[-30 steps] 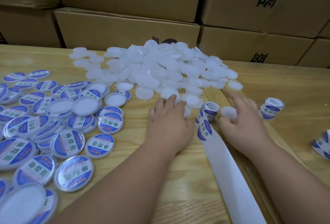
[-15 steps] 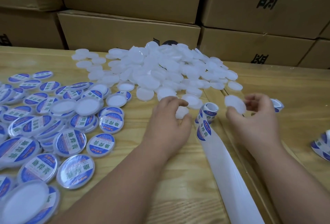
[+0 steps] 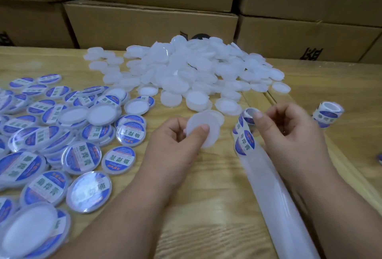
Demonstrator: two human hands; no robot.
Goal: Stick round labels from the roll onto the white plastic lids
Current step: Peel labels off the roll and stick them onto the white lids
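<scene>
My left hand (image 3: 175, 149) holds a plain white plastic lid (image 3: 203, 129) between thumb and fingers, just above the wooden table. My right hand (image 3: 289, 134) is to its right, thumb and forefinger pinched on the top of the label roll (image 3: 247, 115). Blue-and-white round labels (image 3: 246, 143) sit on the unrolled strip below the roll. The bare backing strip (image 3: 289, 207) trails toward me under my right forearm. A heap of unlabelled white lids (image 3: 196, 68) lies beyond both hands.
Labelled lids (image 3: 82, 155) cover the table's left side, some face down. A second label roll (image 3: 327, 114) stands right of my right hand. Stacked cardboard boxes (image 3: 153, 21) wall off the back of the table (image 3: 206, 207).
My left hand has picked a lid off the table and turned it up. My right hand, which held a lid half a second ago, has moved left onto the label roll.
</scene>
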